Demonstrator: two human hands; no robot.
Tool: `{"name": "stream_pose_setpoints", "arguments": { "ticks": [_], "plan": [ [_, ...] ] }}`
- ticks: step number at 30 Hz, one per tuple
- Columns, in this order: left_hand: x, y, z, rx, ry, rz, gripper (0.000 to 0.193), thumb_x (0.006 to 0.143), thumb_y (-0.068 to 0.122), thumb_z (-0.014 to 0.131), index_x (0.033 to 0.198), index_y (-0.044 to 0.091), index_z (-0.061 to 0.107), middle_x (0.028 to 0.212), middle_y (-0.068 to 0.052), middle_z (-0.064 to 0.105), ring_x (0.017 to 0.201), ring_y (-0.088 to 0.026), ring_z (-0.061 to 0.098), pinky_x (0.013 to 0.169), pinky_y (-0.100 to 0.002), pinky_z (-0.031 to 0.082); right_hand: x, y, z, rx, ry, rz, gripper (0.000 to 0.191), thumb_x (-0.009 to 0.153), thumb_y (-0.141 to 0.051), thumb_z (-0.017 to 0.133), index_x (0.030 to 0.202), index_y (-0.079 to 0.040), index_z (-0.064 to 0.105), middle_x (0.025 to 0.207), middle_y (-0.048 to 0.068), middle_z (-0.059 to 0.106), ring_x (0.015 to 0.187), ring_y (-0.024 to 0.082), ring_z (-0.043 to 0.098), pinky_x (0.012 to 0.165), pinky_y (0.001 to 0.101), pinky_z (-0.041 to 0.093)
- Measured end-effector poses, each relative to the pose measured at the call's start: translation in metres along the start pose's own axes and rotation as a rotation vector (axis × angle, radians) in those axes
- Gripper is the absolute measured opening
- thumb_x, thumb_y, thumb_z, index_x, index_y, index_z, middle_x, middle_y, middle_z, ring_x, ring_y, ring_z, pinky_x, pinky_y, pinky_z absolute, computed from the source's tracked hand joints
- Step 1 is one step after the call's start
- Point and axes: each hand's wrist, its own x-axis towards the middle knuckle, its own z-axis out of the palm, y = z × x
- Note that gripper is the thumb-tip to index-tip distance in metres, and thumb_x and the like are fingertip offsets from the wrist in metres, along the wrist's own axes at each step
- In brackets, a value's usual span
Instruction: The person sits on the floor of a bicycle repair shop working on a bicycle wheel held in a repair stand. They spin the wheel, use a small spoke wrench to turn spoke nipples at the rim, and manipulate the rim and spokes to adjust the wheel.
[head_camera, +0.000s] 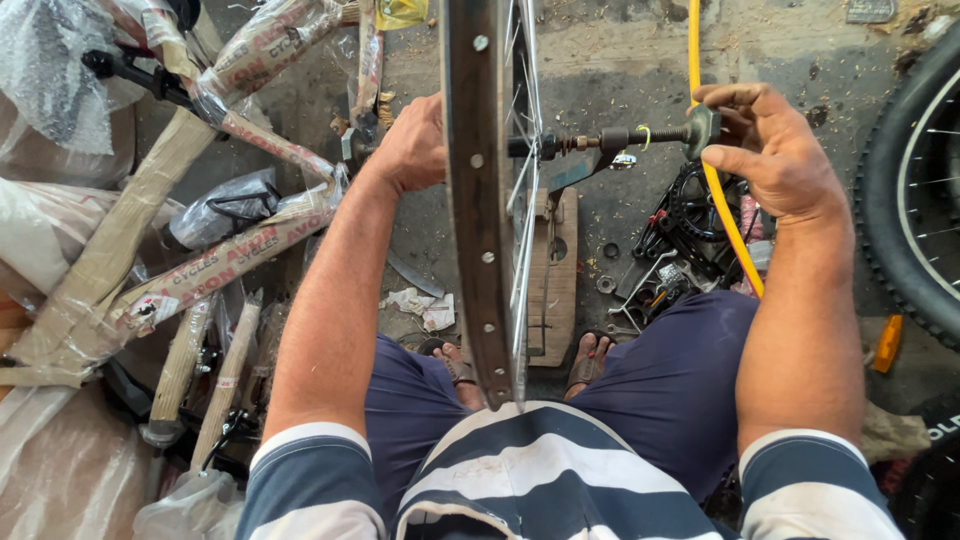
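We hold the wheel rim (478, 200) upright between our knees. Our left hand (412, 145) sits at nine o'clock of the hub, grip hidden, cannot tell. Our right hand (775, 150), at three o'clock, pinches the axle (640, 137) end.

Left of the upright wheel rim (478, 200) wrapped bicycle frames (200, 250) crowd the floor, right of it a yellow hose (725, 215), a chainring pile (690, 235) and a tyre (905, 190) block passage, leaving bare concrete (600, 60) beyond the rim.
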Motion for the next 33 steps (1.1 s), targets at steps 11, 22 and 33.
{"name": "stream_pose_setpoints", "arguments": {
  "ticks": [11,22,33],
  "plan": [
    [-0.006,0.016,-0.004,-0.076,0.032,0.039,0.06,0.078,0.048,0.084,0.123,0.014,0.067,0.101,-0.007,0.08,0.094,-0.025,0.076,0.084,-0.041,0.056,0.002,0.016,-0.014,-0.069,0.115,0.243,0.058,0.101,-0.033,0.067,0.15,-0.005,0.057,0.104,0.005,0.07,0.092,0.018,0.07,0.084,0.0323,0.058],
    [-0.002,-0.002,-0.001,-0.05,0.028,0.039,0.056,0.074,0.048,0.087,0.112,0.01,0.07,0.1,-0.01,0.079,0.095,-0.028,0.075,0.084,-0.043,0.057,0.002,0.038,-0.028,-0.306,0.078,0.084,0.065,0.096,-0.031,0.077,0.151,-0.005,0.056,0.107,0.005,0.069,0.098,0.012,0.066,0.091,0.0265,0.055],
    [0.0,0.0,0.001,-0.026,0.043,0.047,0.053,0.076,0.048,0.087,0.109,0.011,0.07,0.098,-0.009,0.078,0.093,-0.027,0.076,0.082,-0.043,0.058,0.006,0.031,-0.018,-0.264,0.055,0.006,0.071,0.098,-0.058,0.072,0.141,-0.002,0.06,0.108,0.006,0.066,0.094,0.014,0.064,0.085,0.0331,0.055]
  ]
}}
